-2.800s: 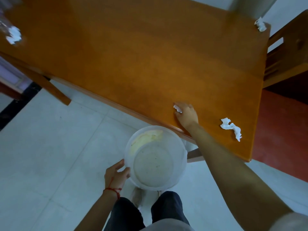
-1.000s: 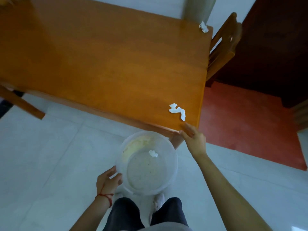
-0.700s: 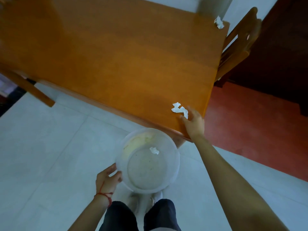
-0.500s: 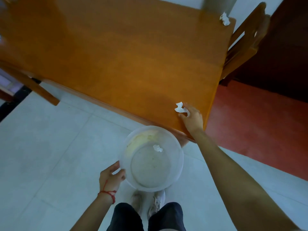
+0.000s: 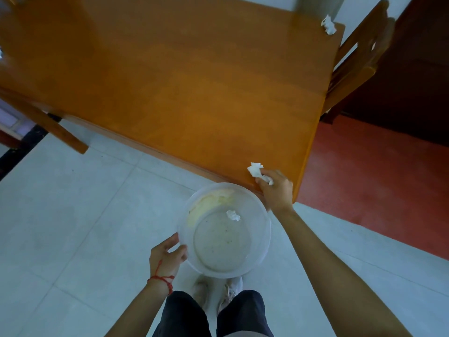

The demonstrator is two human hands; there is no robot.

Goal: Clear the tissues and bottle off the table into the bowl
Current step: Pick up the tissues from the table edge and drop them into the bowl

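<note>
A clear plastic bowl (image 5: 260,249) hangs below the near edge of the orange wooden table (image 5: 184,76); my left hand (image 5: 166,256) grips its left rim. One small crumpled tissue (image 5: 233,215) lies inside the bowl. My right hand (image 5: 275,188) rests on the table's near right corner, fingers closed on a white crumpled tissue (image 5: 256,170) that pokes out to the left of the fingers. Another tissue (image 5: 328,25) sits at the far right corner of the table. A white scrap (image 5: 0,54) shows at the left frame edge. No bottle is in view.
A wooden chair (image 5: 359,59) stands against the table's right side. Pale floor tiles (image 5: 73,227) lie under me, a red floor (image 5: 379,181) to the right. A table leg brace (image 5: 48,125) slants down at left. My legs and shoes (image 5: 218,295) are below the bowl.
My right hand reached onto the table corner and closed on the long tissue, bunching it up and drawing it toward the edge. The bowl stayed in my left hand, one tissue inside.
</note>
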